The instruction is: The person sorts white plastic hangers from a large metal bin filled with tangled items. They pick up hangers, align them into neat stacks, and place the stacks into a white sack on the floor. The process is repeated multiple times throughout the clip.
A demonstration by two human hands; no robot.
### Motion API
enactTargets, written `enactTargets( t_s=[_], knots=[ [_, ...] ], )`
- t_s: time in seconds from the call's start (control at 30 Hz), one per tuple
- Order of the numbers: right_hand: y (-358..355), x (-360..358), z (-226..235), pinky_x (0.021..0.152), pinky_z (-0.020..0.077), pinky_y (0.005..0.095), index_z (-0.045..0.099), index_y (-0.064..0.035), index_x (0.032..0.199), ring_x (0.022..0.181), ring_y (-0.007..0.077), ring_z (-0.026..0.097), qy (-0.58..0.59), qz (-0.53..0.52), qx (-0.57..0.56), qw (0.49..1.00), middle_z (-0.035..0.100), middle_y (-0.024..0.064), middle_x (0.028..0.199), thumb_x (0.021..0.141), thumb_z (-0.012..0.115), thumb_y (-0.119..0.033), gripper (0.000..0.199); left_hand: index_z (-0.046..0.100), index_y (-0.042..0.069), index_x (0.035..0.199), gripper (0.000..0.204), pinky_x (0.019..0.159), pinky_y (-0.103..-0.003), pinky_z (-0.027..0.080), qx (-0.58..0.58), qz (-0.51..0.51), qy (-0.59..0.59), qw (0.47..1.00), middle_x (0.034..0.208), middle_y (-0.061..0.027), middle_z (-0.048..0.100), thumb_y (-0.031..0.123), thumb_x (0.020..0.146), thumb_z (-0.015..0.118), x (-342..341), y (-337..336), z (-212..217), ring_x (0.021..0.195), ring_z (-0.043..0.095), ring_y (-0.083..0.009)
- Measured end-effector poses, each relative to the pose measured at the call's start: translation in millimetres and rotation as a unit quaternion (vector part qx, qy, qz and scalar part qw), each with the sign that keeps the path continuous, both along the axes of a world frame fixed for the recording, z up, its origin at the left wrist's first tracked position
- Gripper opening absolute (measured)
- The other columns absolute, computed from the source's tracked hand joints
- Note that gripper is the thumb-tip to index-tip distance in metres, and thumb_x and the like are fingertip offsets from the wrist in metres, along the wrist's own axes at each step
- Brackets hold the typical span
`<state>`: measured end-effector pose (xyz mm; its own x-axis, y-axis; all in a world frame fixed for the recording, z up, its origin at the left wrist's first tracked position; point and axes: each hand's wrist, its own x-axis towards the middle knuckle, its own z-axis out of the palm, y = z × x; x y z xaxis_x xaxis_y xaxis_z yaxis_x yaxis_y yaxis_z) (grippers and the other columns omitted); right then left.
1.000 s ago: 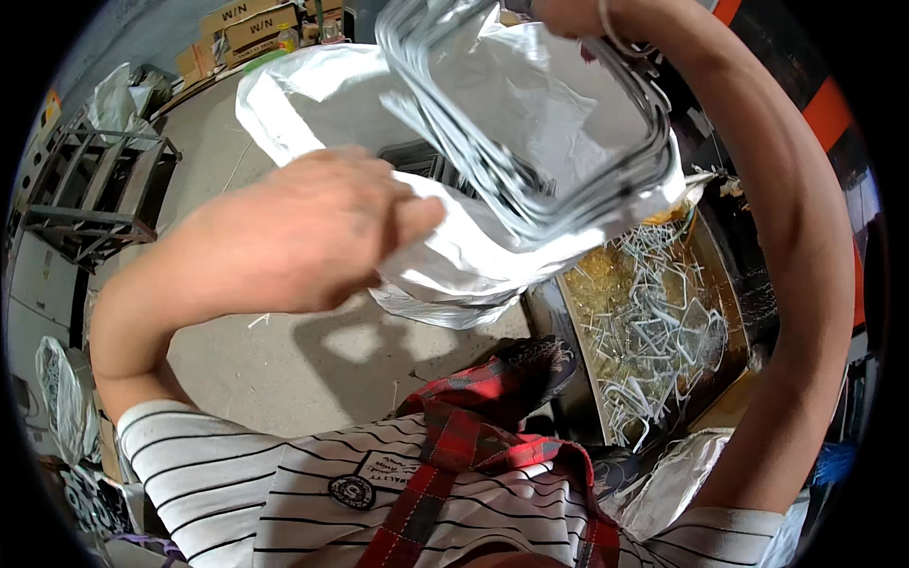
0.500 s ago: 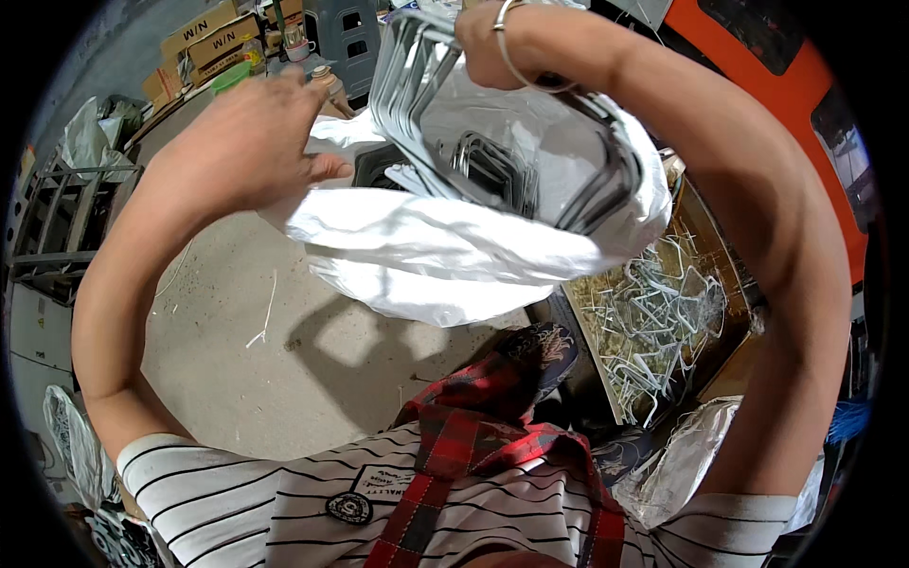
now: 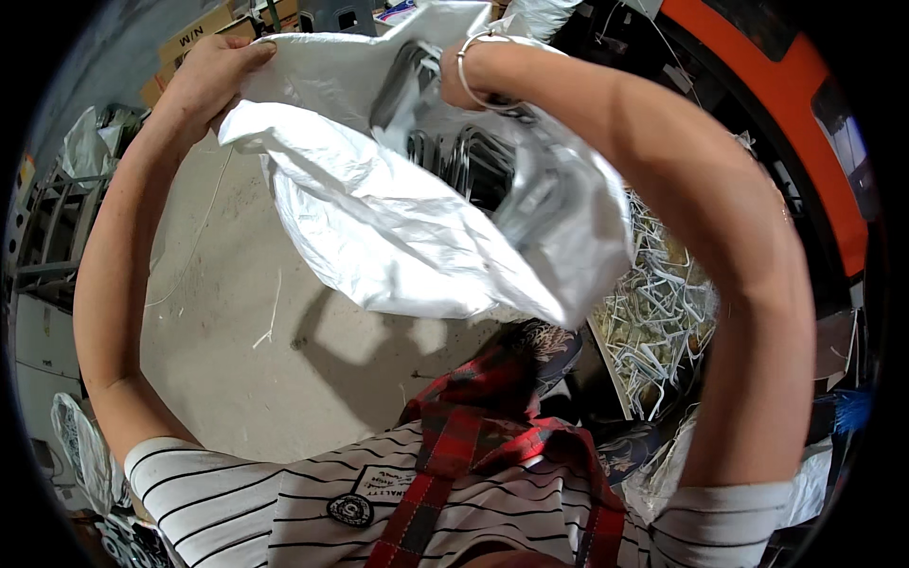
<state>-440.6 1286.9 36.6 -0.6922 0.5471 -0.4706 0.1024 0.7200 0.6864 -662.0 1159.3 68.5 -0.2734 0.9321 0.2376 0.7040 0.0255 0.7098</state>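
A white woven sack hangs before me with its mouth spread wide. My left hand is closed on the sack's rim at the far left, thumb on top. Inside the sack's mouth, my right hand grips a bundle of bent grey metal wire pieces; its fingertips are mostly hidden. Part of that bundle is smeared by motion against the sack's right wall. Deeper in the sack stand more bent wire pieces, and its bottom cannot be seen.
At right, beside my feet, a shallow box holds many loose bent wires. An orange machine stands at the far right. Cardboard boxes are at the back left, and a dark metal rack is along the left side.
My left hand has moved left and up and now grips the sack's rim, pulling the mouth wider. My right hand and the wire bundle have shifted slightly down and left, into the sack.
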Motion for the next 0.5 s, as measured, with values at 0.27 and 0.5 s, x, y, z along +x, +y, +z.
enactTargets(
  t_s=[0.27,0.5],
  knots=[
    [28,-33,-138,0.071,0.0501,0.0368,0.064,0.0,0.093,0.076,0.0301,0.063,0.462,-0.223,-0.187,0.838,0.063,0.0138,0.098,0.078,0.053,-0.021,0.028,0.06,-0.003,0.09,0.028,0.05,-0.025,0.044,0.011,-0.011,-0.065,0.998,0.073,-0.0057,0.061,0.024,0.085,0.055,7,29,10,0.054,0.055,-0.0108],
    [16,-12,-121,0.07,0.05,0.0371,0.065,-0.001,0.091,0.073,0.0303,0.063,0.557,-0.313,-0.279,0.716,0.063,0.0145,0.095,0.078,0.053,-0.022,0.028,0.061,0.003,0.101,0.045,0.074,-0.036,0.047,0.125,0.063,0.368,0.919,0.094,-0.0099,0.061,0.041,0.076,0.064,72,-12,34,0.088,0.057,-0.023]
  ],
)
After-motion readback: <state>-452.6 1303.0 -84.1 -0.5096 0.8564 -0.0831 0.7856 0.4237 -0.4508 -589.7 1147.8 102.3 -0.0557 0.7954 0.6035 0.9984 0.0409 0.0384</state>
